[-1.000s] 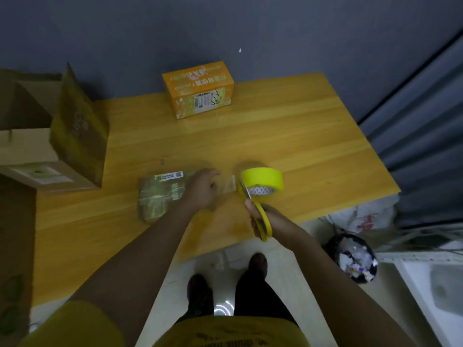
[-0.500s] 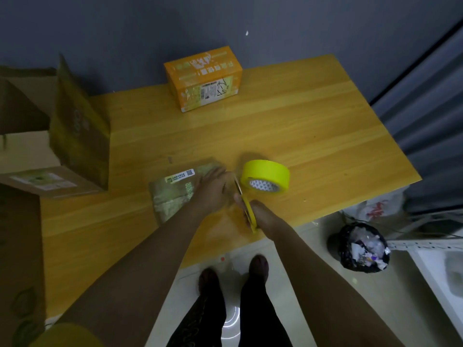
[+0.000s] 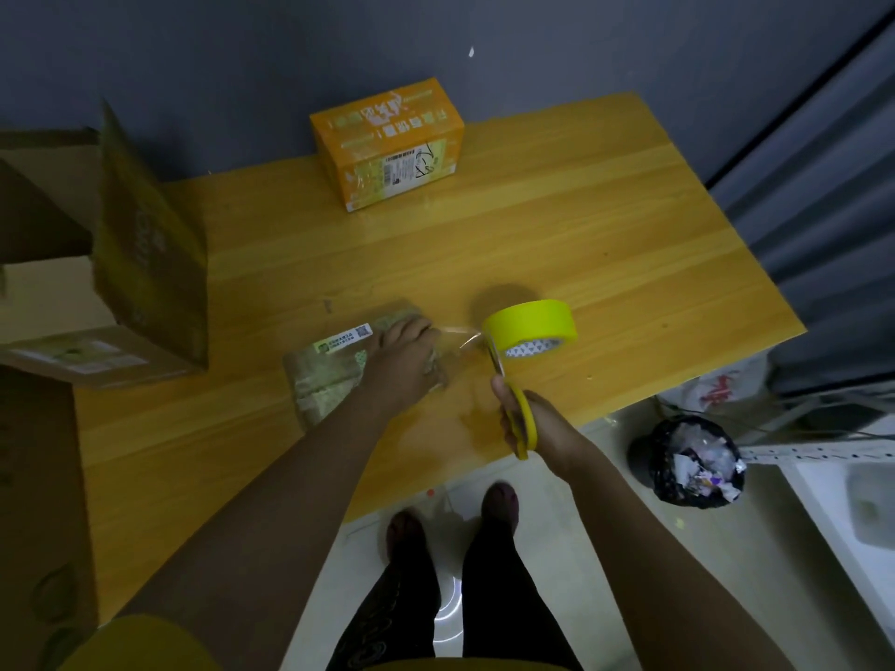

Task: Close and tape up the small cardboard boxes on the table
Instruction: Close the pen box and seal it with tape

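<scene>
Against a dim grey wall, the wooden counter [image 3: 557, 225] carries a small cardboard box [image 3: 334, 365] near its front edge. Left hand [image 3: 404, 360] presses flat on the box's end; right hand [image 3: 537, 423] grips yellow scissors [image 3: 513, 399] at the clear strip running to the yellow tape roll [image 3: 530, 326]. Cutting looks imminent; smoothing the loose end should follow.

A single wide-angle view, worn on the person's head, looks forward and steeply down. It takes in the whole wooden table [image 3: 557, 234] from its near edge to the grey wall [image 3: 290, 50] behind, with both forearms reaching in from the bottom of the frame. Below the table edge it sees the floor [image 3: 629, 573] and the person's legs, close under the lens.
</scene>
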Tool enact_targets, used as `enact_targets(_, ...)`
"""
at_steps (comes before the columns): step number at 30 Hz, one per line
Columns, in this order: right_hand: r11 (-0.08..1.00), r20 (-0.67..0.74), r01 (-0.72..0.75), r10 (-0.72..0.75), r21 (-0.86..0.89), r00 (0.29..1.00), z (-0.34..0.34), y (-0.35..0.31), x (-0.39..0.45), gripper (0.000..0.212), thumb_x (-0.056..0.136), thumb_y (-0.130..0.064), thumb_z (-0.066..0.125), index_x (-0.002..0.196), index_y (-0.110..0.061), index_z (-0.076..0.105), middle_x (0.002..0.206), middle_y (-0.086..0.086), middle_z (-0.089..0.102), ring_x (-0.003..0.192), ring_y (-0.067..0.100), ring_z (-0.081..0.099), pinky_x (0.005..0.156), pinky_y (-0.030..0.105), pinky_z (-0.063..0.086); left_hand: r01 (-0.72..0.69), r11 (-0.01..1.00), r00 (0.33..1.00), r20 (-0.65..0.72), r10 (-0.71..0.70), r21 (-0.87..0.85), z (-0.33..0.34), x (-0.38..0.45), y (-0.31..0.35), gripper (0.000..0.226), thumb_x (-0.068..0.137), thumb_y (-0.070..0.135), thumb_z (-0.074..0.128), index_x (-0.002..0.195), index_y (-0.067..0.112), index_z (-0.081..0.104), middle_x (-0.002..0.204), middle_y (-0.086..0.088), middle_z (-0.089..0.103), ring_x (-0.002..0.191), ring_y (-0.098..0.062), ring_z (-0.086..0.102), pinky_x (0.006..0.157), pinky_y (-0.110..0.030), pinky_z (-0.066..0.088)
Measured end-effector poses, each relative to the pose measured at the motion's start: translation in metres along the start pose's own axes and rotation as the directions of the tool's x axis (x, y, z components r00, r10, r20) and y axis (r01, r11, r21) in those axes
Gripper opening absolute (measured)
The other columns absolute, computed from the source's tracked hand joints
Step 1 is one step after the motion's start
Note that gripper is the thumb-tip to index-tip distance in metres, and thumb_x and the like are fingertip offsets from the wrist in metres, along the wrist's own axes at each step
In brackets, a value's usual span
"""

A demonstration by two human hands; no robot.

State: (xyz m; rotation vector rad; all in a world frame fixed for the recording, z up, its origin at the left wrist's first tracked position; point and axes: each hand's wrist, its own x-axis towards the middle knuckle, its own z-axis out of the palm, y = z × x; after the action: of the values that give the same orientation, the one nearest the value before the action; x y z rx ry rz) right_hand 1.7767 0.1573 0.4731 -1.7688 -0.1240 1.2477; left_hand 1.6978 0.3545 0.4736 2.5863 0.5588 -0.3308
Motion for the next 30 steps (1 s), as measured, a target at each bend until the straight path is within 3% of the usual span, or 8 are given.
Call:
enact_targets(4,0.995,0.091,-0.073,0.066,0.072,0.994,-0.004,0.007,-0.009,0.077,0.049,-0.082,0.071,0.069,-0.016,0.038,0.062,0.006,0.03,0.052,0.019,0.034,0.052,0.032,0.033,-0.015,1.0,0.999,0.032,0.016,-0.008,-0.002,-0.001,0.003,0.066,0.092,0.033,0.06,0.149,0.02,0.029,0.159,0.005,0.016,0.146,-0.017,0.01,0.115,-0.039,0.011)
enact_targets(7,0.987,0.126,-0.157,0.153,0.018,0.98,0.005,0.017,-0.013,0.075,0.05,-0.083,0.068,0.068,-0.015,0.042,0.062,0.004,0.034,0.053,0.017,0.037,0.056,0.031,0.037,-0.02,1.0,0.999,0.035,0.021,-0.021,-0.002,-0.001,0.002,0.064,0.093,0.031,0.058,0.149,0.021,0.028,0.159,0.005,0.015,0.146,-0.017,0.009,0.117,-0.039,0.009)
enact_targets(9,0.984,0.083,-0.173,0.177,-0.051,0.981,0.012,0.013,-0.004,0.066,0.058,-0.078,0.061,0.068,-0.014,0.048,0.061,0.003,0.036,0.054,0.016,0.04,0.059,0.03,0.041,-0.029,0.999,0.999,0.034,0.03,-0.024,-0.001,-0.002,0.0,0.063,0.093,0.03,0.058,0.148,0.021,0.029,0.159,0.006,0.015,0.146,-0.017,0.008,0.117,-0.039,0.009)
enact_targets(13,0.988,0.035,-0.157,0.156,0.009,0.987,0.024,-0.009,0.022,0.049,0.084,-0.063,0.054,0.072,-0.015,0.053,0.052,0.0,0.032,0.048,0.014,0.035,0.052,0.028,0.032,-0.048,0.998,0.999,0.021,0.049,-0.042,0.002,-0.006,-0.008,0.06,0.093,0.026,0.059,0.147,0.023,0.031,0.159,0.006,0.017,0.146,-0.016,0.009,0.116,-0.038,0.009)
enact_targets(17,0.994,-0.025,-0.105,0.104,-0.027,0.994,0.022,-0.018,0.034,0.059,0.082,-0.063,0.059,0.057,-0.012,0.043,0.052,0.006,0.038,0.047,0.019,0.04,0.05,0.028,0.031,-0.032,0.998,0.999,0.038,0.034,-0.049,0.003,-0.008,-0.014,0.065,0.093,0.026,0.06,0.149,0.024,0.028,0.159,0.007,0.016,0.146,-0.017,0.008,0.117,-0.042,0.008)
enact_targets(22,0.993,-0.144,-0.046,0.03,-0.11,0.989,0.012,-0.01,0.025,0.056,0.078,-0.054,0.07,0.055,-0.009,0.046,0.04,0.001,0.048,0.036,0.011,0.046,0.04,0.019,0.034,-0.005,0.999,0.999,0.051,0.007,-0.048,0.003,-0.009,-0.015,0.066,0.093,0.028,0.06,0.15,0.023,0.027,0.159,0.008,0.014,0.146,-0.016,0.007,0.117,-0.043,0.008)
enact_targets(27,0.983,0.048,-0.181,0.182,-0.022,0.982,0.007,-0.018,0.014,0.054,0.076,-0.063,0.061,0.06,-0.015,0.043,0.053,0.003,0.041,0.048,0.017,0.041,0.049,0.027,0.034,0.024,0.997,0.999,0.049,-0.02,-0.076,0.0,-0.009,-0.012,0.066,0.093,0.026,0.06,0.15,0.022,0.026,0.159,0.006,0.014,0.147,-0.017,0.007,0.117,-0.044,0.009)
enact_targets(30,0.976,0.106,-0.186,0.198,-0.118,0.974,0.011,-0.025,0.009,0.051,0.082,-0.063,0.055,0.068,-0.015,0.047,0.06,0.002,0.041,0.048,0.015,0.042,0.05,0.026,0.039,0.042,0.997,0.998,0.052,-0.039,-0.061,-0.002,-0.01,-0.009,0.064,0.094,0.024,0.058,0.15,0.02,0.026,0.16,0.005,0.013,0.147,-0.018,0.007,0.117,-0.046,0.009)
